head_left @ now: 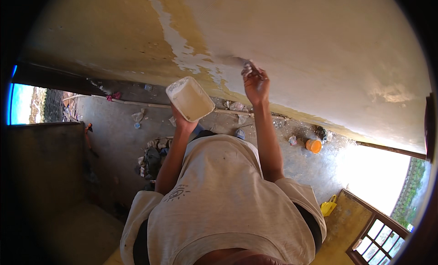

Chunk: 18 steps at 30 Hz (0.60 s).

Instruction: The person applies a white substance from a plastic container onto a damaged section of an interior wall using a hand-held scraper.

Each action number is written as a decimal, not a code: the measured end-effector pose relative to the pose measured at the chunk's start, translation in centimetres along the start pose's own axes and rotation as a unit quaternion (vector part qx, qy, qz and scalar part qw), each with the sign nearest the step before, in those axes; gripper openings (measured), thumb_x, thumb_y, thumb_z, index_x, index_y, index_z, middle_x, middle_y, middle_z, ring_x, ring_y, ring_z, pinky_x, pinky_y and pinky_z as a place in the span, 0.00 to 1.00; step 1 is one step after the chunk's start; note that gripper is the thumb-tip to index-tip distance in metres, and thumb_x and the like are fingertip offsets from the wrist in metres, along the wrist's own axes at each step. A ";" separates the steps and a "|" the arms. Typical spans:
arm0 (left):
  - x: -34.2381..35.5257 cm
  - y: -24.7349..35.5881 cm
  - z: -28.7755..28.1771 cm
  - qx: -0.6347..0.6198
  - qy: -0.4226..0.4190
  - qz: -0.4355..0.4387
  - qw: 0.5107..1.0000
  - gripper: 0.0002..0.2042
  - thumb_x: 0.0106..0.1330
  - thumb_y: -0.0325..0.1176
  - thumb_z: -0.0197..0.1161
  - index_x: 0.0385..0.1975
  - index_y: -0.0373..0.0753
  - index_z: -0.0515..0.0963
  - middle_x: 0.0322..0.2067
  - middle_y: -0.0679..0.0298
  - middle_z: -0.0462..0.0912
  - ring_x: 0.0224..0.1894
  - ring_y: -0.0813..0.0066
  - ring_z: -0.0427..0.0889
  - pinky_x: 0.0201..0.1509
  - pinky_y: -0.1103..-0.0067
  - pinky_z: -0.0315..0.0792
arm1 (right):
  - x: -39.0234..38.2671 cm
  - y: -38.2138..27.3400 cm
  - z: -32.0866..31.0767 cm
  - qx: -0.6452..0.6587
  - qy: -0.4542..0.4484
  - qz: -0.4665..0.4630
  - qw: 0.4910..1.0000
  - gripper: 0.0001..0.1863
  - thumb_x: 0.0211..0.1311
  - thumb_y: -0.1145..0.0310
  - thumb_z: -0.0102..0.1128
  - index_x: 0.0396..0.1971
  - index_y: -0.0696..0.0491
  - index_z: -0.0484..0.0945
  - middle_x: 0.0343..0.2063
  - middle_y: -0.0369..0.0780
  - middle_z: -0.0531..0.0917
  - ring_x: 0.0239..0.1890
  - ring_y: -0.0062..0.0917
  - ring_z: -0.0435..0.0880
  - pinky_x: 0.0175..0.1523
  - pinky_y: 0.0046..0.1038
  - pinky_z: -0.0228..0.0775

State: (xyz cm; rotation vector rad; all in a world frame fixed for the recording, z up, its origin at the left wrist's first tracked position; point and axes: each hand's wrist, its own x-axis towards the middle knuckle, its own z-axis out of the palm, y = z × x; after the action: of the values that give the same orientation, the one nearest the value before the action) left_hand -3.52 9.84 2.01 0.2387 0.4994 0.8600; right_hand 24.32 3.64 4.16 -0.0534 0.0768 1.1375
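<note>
My left hand (pixel 182 122) holds up a white square tub (pixel 190 99) with pale paste or paint inside, tilted toward me. My right hand (pixel 255 84) is raised against the yellowish wall (pixel 319 50) and grips a small flat tool (pixel 247 65), likely a scraper or brush, pressed to the surface. Just left of the tool runs a patch of white, flaking or freshly filled wall (pixel 182 50). My grey shirt fills the lower middle of the view.
Far below lies a concrete floor (pixel 118 137) with scattered rubbish, a pile of debris (pixel 153 158) and an orange bucket (pixel 313 145). A yellow container (pixel 328 205) sits near a doorway at the lower right. A wooden window frame (pixel 376 235) is at the bottom right.
</note>
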 end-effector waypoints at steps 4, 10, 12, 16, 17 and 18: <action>-0.4 -2.0 0.4 -0.013 -0.002 -0.006 1.000 0.27 0.69 0.60 0.47 0.61 0.50 0.68 0.56 0.69 0.74 0.59 0.65 0.73 0.62 0.61 0.68 | -5.5 -4.4 4.9 0.010 -0.090 -0.047 0.995 0.17 0.66 0.70 0.46 0.47 0.69 0.69 0.39 0.49 0.77 0.39 0.28 0.76 0.44 0.23 0.75; -1.2 -5.2 0.5 -0.028 0.001 0.013 1.000 0.28 0.68 0.61 0.47 0.62 0.51 0.68 0.57 0.68 0.75 0.60 0.63 0.72 0.63 0.58 0.67 | -10.0 -6.7 1.6 0.014 -0.071 0.005 0.997 0.15 0.65 0.69 0.49 0.46 0.64 0.71 0.41 0.46 0.78 0.41 0.28 0.77 0.45 0.22 0.74; -1.9 -6.4 0.3 -0.031 0.006 0.029 0.999 0.28 0.68 0.61 0.46 0.62 0.51 0.67 0.57 0.69 0.74 0.60 0.64 0.72 0.63 0.58 0.66 | -9.2 -5.3 -1.4 -0.051 -0.006 0.065 0.997 0.14 0.65 0.70 0.49 0.46 0.62 0.71 0.41 0.45 0.79 0.43 0.28 0.77 0.46 0.22 0.74; -3.4 -7.6 -0.5 -0.042 0.020 0.048 0.998 0.29 0.68 0.62 0.46 0.62 0.52 0.66 0.59 0.70 0.72 0.61 0.65 0.71 0.64 0.59 0.65 | -4.8 0.5 -4.4 -0.160 0.093 0.162 0.969 0.12 0.69 0.70 0.45 0.47 0.59 0.70 0.44 0.45 0.78 0.45 0.29 0.78 0.50 0.26 0.76; -3.6 -8.0 -0.6 -0.042 0.019 0.045 0.998 0.29 0.68 0.63 0.46 0.63 0.52 0.66 0.59 0.70 0.72 0.61 0.65 0.71 0.65 0.59 0.64 | -3.5 1.6 -5.2 -0.159 0.096 0.173 0.967 0.12 0.69 0.71 0.44 0.47 0.59 0.70 0.45 0.45 0.78 0.46 0.30 0.78 0.51 0.27 0.76; -3.8 -8.6 -1.0 -0.037 0.016 0.050 0.998 0.29 0.67 0.63 0.47 0.62 0.52 0.66 0.59 0.70 0.72 0.61 0.64 0.71 0.65 0.58 0.64 | -2.5 2.1 -6.0 -0.160 0.099 0.185 0.965 0.11 0.70 0.71 0.43 0.47 0.59 0.69 0.45 0.45 0.78 0.46 0.30 0.78 0.52 0.27 0.76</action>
State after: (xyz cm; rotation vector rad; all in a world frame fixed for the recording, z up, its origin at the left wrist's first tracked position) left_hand -0.42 1.49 -1.01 0.1834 0.4870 0.9787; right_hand 21.18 1.79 -1.64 -0.4576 0.0827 1.5076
